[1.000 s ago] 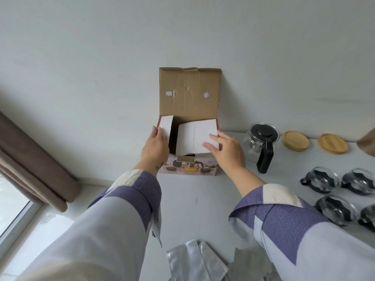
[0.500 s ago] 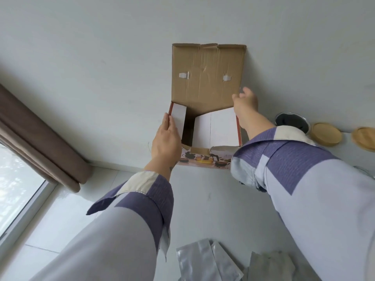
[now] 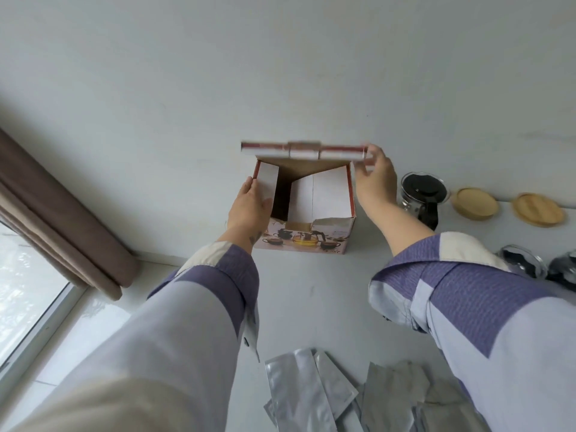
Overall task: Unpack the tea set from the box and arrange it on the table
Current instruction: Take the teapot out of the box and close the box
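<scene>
Hands [image 3: 375,179] on half-closed printed box [image 3: 307,241]

Bare tabletop [image 3: 311,294] before the tea set box [image 3: 304,241]; glass teapot [image 3: 422,198] stands close on its right, silver pouches [image 3: 308,391] lie nearer.

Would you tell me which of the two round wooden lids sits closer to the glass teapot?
The left wooden lid, right beside the glass teapot; the other wooden lid lies farther right.

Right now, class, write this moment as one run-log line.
box: on table, lid half-lowered | left hand: pressing side flap | right hand: gripping lid corner | teapot: unpacked, right of box
</scene>
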Demonstrator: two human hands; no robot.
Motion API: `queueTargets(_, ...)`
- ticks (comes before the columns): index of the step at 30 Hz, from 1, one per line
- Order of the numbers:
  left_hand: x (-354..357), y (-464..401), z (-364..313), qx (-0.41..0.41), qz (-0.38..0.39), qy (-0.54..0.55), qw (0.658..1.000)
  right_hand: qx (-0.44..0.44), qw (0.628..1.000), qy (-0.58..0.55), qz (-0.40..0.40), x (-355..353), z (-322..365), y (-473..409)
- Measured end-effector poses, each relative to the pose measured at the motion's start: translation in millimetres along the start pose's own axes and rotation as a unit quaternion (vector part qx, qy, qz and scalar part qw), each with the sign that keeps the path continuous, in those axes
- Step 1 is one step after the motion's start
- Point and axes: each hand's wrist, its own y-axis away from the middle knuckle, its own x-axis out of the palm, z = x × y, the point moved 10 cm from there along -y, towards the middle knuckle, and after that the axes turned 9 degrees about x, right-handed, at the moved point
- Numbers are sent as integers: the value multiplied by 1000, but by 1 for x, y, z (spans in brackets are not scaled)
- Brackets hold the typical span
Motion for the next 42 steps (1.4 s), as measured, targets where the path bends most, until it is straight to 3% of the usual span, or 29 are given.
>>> queueTargets(3,-9,6,3,-23,-35,70,997,-12,999,0,47,1,-6,21)
queueTargets(7,-21,31,8,-39,-101,227,968,-29,994,19,106,4,-8,42)
queueTargets(12,-28,45,9,25,-67,152,986,-62,980,113,151,6,-18,62)
queueTargets(20,-32,39,8,43,-93,46,994,-107,980,144,85,7,-20,63)
queueTargets(28,-40,37,5,47,-149,27,987,-97,985,133,42,3,-21,66)
queueTargets(42,-21,45,7,25,-133,27,990,-82,980,174,56,16,-36,73)
